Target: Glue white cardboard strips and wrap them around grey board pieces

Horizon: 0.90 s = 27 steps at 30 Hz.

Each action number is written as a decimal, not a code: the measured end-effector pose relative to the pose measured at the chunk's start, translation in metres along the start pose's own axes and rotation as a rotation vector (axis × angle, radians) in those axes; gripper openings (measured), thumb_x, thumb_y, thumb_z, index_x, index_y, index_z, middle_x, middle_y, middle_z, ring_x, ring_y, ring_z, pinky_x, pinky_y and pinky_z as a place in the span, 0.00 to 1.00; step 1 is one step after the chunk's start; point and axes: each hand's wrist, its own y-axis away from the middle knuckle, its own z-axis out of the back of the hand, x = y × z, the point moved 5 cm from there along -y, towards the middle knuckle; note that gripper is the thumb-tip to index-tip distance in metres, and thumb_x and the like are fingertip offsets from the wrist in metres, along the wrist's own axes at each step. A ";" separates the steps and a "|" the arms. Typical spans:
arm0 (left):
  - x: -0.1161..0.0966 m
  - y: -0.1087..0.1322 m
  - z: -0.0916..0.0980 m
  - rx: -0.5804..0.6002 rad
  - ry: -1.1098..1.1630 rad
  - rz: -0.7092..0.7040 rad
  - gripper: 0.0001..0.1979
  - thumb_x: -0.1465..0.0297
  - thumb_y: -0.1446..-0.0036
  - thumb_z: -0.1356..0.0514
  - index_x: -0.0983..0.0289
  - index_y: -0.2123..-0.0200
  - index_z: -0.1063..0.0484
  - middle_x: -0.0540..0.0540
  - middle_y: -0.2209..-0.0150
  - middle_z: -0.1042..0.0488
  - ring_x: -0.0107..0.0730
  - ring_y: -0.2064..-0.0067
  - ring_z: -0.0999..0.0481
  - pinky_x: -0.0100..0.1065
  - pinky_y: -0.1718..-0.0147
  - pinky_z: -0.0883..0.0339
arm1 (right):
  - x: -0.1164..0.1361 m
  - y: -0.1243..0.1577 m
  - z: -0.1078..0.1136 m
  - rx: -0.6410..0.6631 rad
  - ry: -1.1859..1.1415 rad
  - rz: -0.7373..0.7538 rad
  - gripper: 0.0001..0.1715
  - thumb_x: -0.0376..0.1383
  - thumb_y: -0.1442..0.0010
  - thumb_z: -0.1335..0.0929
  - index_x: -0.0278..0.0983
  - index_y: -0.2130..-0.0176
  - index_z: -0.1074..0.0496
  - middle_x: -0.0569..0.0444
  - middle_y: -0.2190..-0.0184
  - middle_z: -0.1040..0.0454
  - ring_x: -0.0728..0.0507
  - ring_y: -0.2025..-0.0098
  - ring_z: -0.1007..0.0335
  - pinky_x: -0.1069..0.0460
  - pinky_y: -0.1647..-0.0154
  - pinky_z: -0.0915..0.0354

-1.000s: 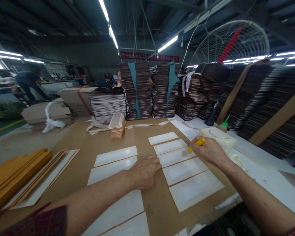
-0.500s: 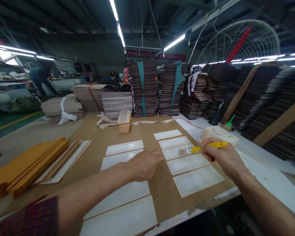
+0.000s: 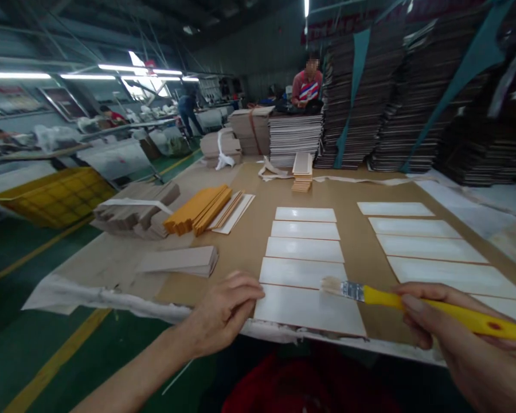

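In my right hand [image 3: 451, 327] is a paintbrush [image 3: 413, 301] with a yellow handle, its fingers closed round it. The bristle tip is over the two nearest boards in the left column; whether it touches is unclear. My left hand [image 3: 227, 310] is at the left edge of the nearest white board [image 3: 305, 310], thumb and fingers drawn together at its corner. Several white-faced boards [image 3: 301, 249] with brown edges make up this column, overlapping like steps. A second column of white boards [image 3: 432, 248] lies to the right, partly behind my right hand.
Orange strips [image 3: 198, 209] and grey-brown bundles [image 3: 133, 209] lie at the left, with loose grey strips [image 3: 178, 261] in front. A small stack of pieces [image 3: 301, 172] stands farther back. Tall dark stacks [image 3: 365, 103] line the far side. A person [image 3: 308, 86] is behind them.
The view has swung left. My left hand has moved from between the columns to the left column's near left edge. The brush has gone from the right column to the left one.
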 end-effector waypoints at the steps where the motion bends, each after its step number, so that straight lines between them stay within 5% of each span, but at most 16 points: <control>1: -0.001 0.008 -0.003 -0.025 0.026 -0.009 0.13 0.78 0.35 0.46 0.62 0.52 0.27 0.59 0.55 0.23 0.37 0.52 0.26 0.40 0.52 0.31 | 0.011 0.006 -0.013 -0.003 -0.055 -0.018 0.23 0.57 0.47 0.27 0.43 0.62 0.22 0.52 0.77 0.28 0.42 0.75 0.32 0.51 0.80 0.36; 8: 0.006 0.030 -0.017 -0.180 0.082 -0.024 0.09 0.77 0.37 0.40 0.63 0.55 0.24 0.59 0.59 0.23 0.38 0.56 0.25 0.41 0.56 0.30 | 0.067 0.034 -0.081 0.152 -0.170 -0.128 0.22 0.55 0.45 0.28 0.39 0.68 0.23 0.58 0.82 0.35 0.48 0.77 0.39 0.55 0.78 0.42; 16: 0.006 0.033 -0.023 -0.215 0.070 -0.046 0.08 0.78 0.36 0.40 0.63 0.58 0.22 0.58 0.60 0.22 0.37 0.56 0.25 0.39 0.56 0.30 | 0.070 0.037 -0.114 0.246 -0.183 -0.117 0.23 0.55 0.45 0.28 0.37 0.69 0.23 0.60 0.83 0.37 0.50 0.78 0.43 0.55 0.78 0.47; 22: 0.005 0.032 -0.023 -0.231 0.080 -0.055 0.07 0.78 0.37 0.39 0.63 0.59 0.23 0.57 0.62 0.22 0.37 0.58 0.25 0.39 0.57 0.30 | 0.078 0.033 -0.120 0.277 -0.074 0.003 0.21 0.53 0.43 0.30 0.39 0.71 0.23 0.61 0.84 0.40 0.50 0.79 0.47 0.54 0.79 0.49; 27: 0.008 0.033 -0.025 -0.235 0.083 -0.048 0.08 0.78 0.37 0.39 0.63 0.59 0.23 0.57 0.61 0.22 0.37 0.58 0.25 0.40 0.57 0.30 | 0.082 0.023 -0.092 0.223 0.105 0.057 0.20 0.52 0.42 0.32 0.40 0.72 0.24 0.60 0.83 0.37 0.49 0.80 0.43 0.53 0.79 0.47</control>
